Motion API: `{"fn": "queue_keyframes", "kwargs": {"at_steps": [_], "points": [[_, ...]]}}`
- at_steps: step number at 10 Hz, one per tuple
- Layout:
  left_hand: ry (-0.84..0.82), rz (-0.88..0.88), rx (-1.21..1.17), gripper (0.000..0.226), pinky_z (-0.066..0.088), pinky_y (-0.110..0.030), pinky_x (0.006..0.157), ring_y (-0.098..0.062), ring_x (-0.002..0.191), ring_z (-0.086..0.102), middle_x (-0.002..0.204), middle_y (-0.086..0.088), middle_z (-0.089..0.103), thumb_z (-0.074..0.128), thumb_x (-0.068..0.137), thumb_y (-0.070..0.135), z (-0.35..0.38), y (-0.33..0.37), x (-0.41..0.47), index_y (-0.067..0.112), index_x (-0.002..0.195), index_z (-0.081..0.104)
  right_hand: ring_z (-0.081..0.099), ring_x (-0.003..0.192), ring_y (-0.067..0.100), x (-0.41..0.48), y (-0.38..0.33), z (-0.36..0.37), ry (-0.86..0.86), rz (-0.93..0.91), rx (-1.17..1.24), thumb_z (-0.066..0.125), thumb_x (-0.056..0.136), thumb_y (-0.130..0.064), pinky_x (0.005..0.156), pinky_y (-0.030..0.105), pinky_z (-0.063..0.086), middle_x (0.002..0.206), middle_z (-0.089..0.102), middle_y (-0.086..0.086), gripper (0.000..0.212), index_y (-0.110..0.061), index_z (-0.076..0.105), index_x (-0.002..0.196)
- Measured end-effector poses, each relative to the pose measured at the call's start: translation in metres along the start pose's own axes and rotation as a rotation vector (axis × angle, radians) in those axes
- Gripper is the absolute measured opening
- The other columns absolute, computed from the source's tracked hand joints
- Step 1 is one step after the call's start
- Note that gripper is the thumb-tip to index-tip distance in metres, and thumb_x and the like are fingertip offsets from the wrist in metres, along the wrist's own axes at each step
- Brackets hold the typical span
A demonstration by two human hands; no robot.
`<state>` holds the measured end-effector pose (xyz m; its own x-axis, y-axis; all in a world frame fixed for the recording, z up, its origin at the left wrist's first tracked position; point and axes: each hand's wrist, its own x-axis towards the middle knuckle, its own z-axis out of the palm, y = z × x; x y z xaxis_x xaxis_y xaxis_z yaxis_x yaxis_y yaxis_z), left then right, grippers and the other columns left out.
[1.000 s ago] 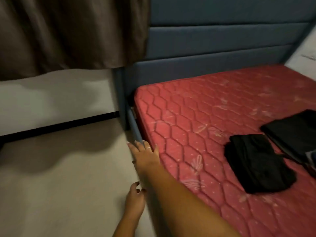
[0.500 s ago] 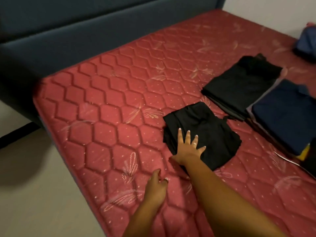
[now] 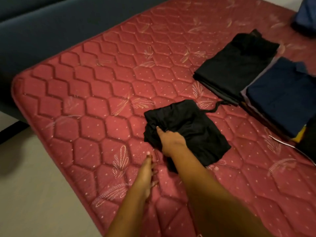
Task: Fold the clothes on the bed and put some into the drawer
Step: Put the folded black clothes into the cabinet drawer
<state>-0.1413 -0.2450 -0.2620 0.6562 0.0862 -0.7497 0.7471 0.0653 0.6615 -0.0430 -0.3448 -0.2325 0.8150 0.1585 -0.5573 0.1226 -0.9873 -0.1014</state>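
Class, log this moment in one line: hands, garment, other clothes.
right hand: grips black garment | left hand: open, holds nothing | black garment: folded, on mattress | folded stacks: apart, farther right

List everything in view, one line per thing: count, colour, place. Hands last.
mattress: one, red, quilted in hexagons, fills most of the view.
bed frame: one, blue-grey, padded, along the mattress's far left side.
floor: pale, lower left.
small black garment: one, black, folded, mid-mattress, a cord trailing from its far side.
black pile: one, black, folded, upper right on the mattress.
navy pile: one, navy on top, pale and yellow edges beneath, against the black pile's right side.
blue bundle: one, blue, top right corner, blurred.
left hand: fingers straight, over the mattress near its edge, holding nothing.
right hand: grips the small black garment's near left corner.
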Motion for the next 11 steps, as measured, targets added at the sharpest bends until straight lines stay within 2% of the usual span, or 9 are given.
{"fn": "queue_keyframes", "kwargs": {"at_steps": [1, 2, 3, 4, 5, 6, 8, 10, 11], "points": [[0.024, 0.028, 0.031, 0.064, 0.045, -0.033, 0.083, -0.019, 0.094, 0.059, 0.108, 0.001, 0.064, 0.037, 0.091, 0.063, -0.016, 0.005, 0.0, 0.017, 0.133, 0.053, 0.05, 0.123, 0.038, -0.038, -0.053, 0.013, -0.084, -0.214, 0.056, 0.057, 0.09, -0.018, 0.098, 0.044, 0.044, 0.137, 0.049, 0.018, 0.07, -0.02, 0.022, 0.151], [-0.135, -0.028, -0.551, 0.063, 0.049, -0.034, 0.081, -0.02, 0.101, 0.062, 0.112, -0.001, 0.065, 0.059, 0.085, 0.044, -0.044, 0.0, -0.032, 0.008, 0.136, 0.051, 0.05, 0.124, 0.036, -0.073, -0.089, 0.032, -0.281, -0.389, 0.208, 0.065, 0.086, -0.021, 0.1, 0.041, 0.042, 0.138, 0.05, 0.016, 0.073, -0.018, 0.028, 0.149], [0.033, -0.131, -0.451, 0.022, 0.058, -0.035, 0.056, -0.017, 0.083, 0.071, 0.094, -0.004, 0.074, 0.068, 0.082, 0.025, -0.084, -0.013, -0.032, 0.008, 0.094, 0.076, 0.055, 0.12, 0.02, -0.064, -0.082, 0.036, -0.372, -0.405, 0.653, 0.073, 0.082, -0.028, 0.104, 0.031, 0.042, 0.13, 0.061, 0.004, 0.055, -0.02, 0.056, 0.134], [0.004, -0.293, -0.593, 0.028, 0.059, -0.035, 0.064, -0.026, 0.072, 0.072, 0.09, -0.016, 0.074, 0.061, 0.09, 0.028, -0.094, -0.036, -0.031, 0.005, 0.087, 0.077, 0.052, 0.123, 0.021, -0.043, -0.05, 0.046, 0.063, -0.104, 0.723, 0.072, 0.08, -0.034, 0.104, 0.038, 0.042, 0.132, 0.057, -0.001, 0.056, -0.028, 0.054, 0.132], [0.049, -0.258, -0.485, 0.028, 0.057, -0.034, 0.073, -0.028, 0.079, 0.07, 0.101, -0.018, 0.072, 0.066, 0.085, 0.016, -0.106, -0.047, -0.024, 0.003, 0.11, 0.069, 0.03, 0.139, 0.03, -0.044, -0.021, 0.077, 0.141, 0.308, 0.555, 0.078, 0.063, -0.059, 0.11, 0.051, 0.029, 0.151, 0.029, 0.003, 0.108, -0.03, 0.02, 0.149], [0.087, -0.252, -0.479, 0.033, 0.055, -0.034, 0.075, -0.03, 0.083, 0.067, 0.101, -0.019, 0.071, 0.065, 0.084, 0.013, -0.101, -0.049, -0.027, 0.003, 0.116, 0.066, 0.04, 0.134, 0.029, -0.051, -0.024, 0.093, 0.042, 0.311, 0.662, 0.08, 0.052, -0.065, 0.109, 0.051, 0.032, 0.144, 0.041, 0.003, 0.114, -0.027, 0.027, 0.146], [0.157, -0.224, -0.746, 0.03, 0.057, -0.033, 0.065, -0.033, 0.087, 0.066, 0.106, -0.021, 0.069, 0.061, 0.086, 0.015, -0.161, -0.114, -0.07, 0.006, 0.115, 0.065, 0.063, 0.104, 0.019, -0.068, -0.095, 0.136, -0.094, 0.097, 1.063, 0.093, 0.043, -0.028, 0.094, 0.041, 0.051, 0.118, 0.066, -0.002, 0.089, -0.028, 0.052, 0.121], [0.312, -0.218, -0.979, 0.033, 0.049, -0.042, 0.091, -0.035, 0.096, 0.064, 0.107, -0.021, 0.068, 0.061, 0.086, 0.017, -0.283, -0.209, -0.166, 0.001, 0.115, 0.066, 0.066, 0.095, 0.019, -0.152, -0.253, 0.183, -0.36, -0.082, 1.056, 0.084, 0.06, -0.003, 0.075, 0.028, 0.053, 0.113, 0.068, 0.004, 0.067, -0.021, 0.056, 0.118], [0.401, -0.17, -1.049, 0.037, 0.049, -0.043, 0.092, -0.035, 0.098, 0.064, 0.106, -0.021, 0.069, 0.063, 0.083, 0.02, -0.348, -0.254, -0.213, 0.002, 0.115, 0.067, 0.063, 0.09, 0.016, -0.201, -0.336, 0.202, -0.456, -0.176, 1.011, 0.08, 0.068, -0.002, 0.071, 0.027, 0.05, 0.105, 0.065, -0.001, 0.057, -0.024, 0.054, 0.113]]}}
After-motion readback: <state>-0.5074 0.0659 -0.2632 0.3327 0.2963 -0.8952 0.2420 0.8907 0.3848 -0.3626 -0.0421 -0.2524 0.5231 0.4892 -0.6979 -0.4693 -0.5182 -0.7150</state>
